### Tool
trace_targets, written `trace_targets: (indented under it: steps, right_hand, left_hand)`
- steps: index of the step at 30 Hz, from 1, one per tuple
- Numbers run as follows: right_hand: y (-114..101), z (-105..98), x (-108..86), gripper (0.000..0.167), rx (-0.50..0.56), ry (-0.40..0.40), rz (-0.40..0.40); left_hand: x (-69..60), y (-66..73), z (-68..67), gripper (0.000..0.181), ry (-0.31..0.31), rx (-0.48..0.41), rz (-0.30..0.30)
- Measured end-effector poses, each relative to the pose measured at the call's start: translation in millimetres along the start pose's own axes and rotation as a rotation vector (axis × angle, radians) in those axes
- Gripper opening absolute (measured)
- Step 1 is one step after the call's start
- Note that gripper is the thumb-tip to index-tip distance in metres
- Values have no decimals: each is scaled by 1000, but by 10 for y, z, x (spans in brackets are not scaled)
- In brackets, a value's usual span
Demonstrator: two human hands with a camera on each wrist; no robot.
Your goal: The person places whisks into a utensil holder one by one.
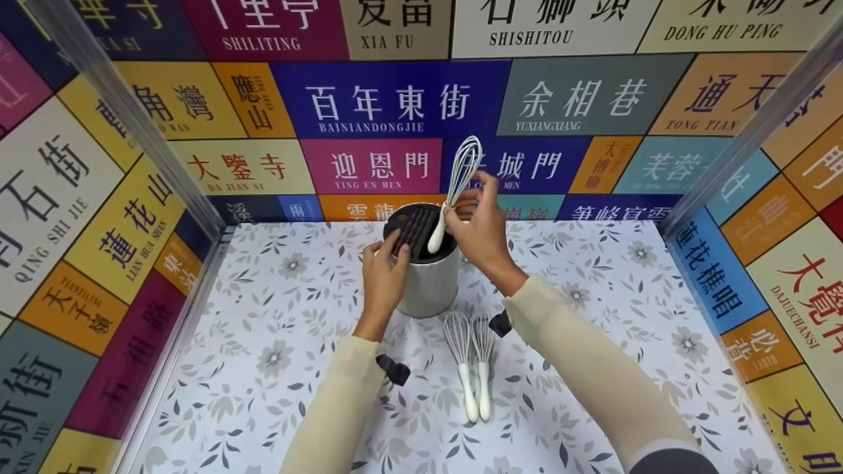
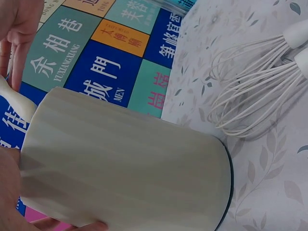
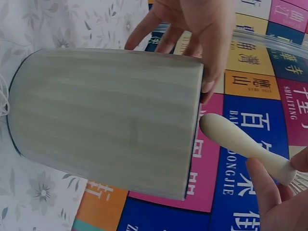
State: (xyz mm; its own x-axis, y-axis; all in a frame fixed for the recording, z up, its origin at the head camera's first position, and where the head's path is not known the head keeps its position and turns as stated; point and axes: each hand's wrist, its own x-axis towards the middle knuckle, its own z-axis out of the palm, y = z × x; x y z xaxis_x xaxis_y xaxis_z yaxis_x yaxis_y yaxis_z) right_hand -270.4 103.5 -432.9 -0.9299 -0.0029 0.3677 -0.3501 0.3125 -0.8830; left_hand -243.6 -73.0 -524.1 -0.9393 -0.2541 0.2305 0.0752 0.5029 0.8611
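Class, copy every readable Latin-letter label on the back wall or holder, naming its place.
"SHILITING": maroon panel
"XIA FU": tan panel
"SHISHITOU": white panel
"DONG HU PING": cream panel
"BAINIANDONGJIE": blue panel
"YUXIANGXIANG": grey panel
"TONG TIAN": orange panel
"DA JIAN SI": pale-yellow panel
"YING EN MEN": pink panel
Holder: none visible.
Others: incomplete, blurred or too small.

The whisk [image 1: 456, 186] has a smooth, plastic-looking handle [image 3: 239, 139] with a soft sheen, and slim, smooth wires [image 1: 465, 159]. The canister [image 1: 428, 288] is smooth and satin, whether metal or plastic I can't tell, and its slotted insert [image 1: 416, 226] looks like matt plastic. The sleeves [image 1: 579, 349] are matt cloth, the bench [image 1: 296, 408] smooth and printed, the wall panels [image 1: 388, 72] glossy.
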Motion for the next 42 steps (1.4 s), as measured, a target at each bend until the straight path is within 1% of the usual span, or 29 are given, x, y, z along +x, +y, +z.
trace_targets:
  steps: [3, 6, 10, 16, 21, 24, 29, 33, 38, 42]
  right_hand:
    - [63, 50, -10, 66, -43, -3, -29]
    - [119, 96, -21, 66, -58, -12, -51]
    - [165, 150, -46, 66, -60, -22, -54]
    - [230, 215, -77, 65, -121, -15, -67]
    - [272, 247, -97, 67, -140, -12, -65]
    - [283, 255, -106, 69, -139, -16, -56]
    - [284, 256, -115, 66, -117, -27, -51]
    - [282, 252, -121, 65, -105, -28, -54]
    - [268, 246, -136, 64, -106, -42, -41]
    - [252, 251, -150, 62, -111, -44, -32]
  left_hand:
    - [0, 5, -1, 43, -4, 4, -5]
    - [1, 9, -3, 43, -3, 8, -6]
    - [-2, 18, -9, 43, -11, 6, -14]
    - [-7, 25, -15, 43, -29, -1, -19]
    - [-8, 21, -12, 43, -34, 6, -19]
    - [-9, 18, -8, 43, -31, 14, -19]
    - [-11, 21, -5, 43, -24, 18, -15]
    - [-10, 22, -6, 43, -30, 22, -15]
    - [-4, 13, -3, 43, -33, 28, -19]
    - [-5, 8, -2, 43, -24, 28, -12]
